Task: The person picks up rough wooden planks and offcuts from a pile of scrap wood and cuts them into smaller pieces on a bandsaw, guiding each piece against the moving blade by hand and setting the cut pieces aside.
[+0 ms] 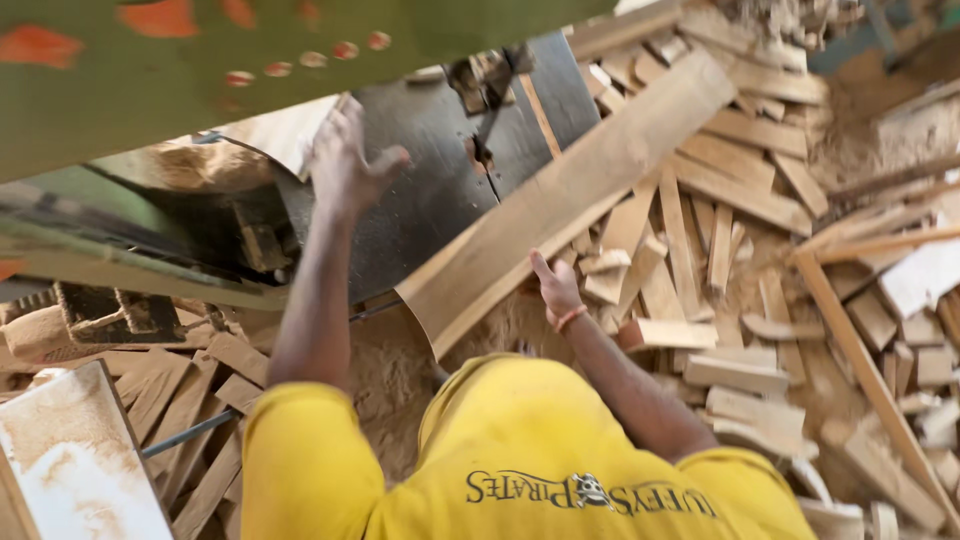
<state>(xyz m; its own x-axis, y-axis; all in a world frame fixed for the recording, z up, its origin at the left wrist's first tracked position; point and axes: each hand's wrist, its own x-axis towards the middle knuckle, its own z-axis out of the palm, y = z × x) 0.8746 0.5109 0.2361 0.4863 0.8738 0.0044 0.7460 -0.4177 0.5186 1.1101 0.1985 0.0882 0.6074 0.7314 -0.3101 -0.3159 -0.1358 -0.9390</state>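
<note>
Plank [570, 190] on saw table [420, 190], hands apart.
Left hand [345, 160] open-fingered, right hand [556, 290] loosely open near end; stiff, probably heavy, best gripped along edges.

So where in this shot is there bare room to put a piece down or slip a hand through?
The dark saw table is bare between the left hand and the long plank. The sawdust below the plank is also open. Right of the right hand, offcuts cover everything.
</note>
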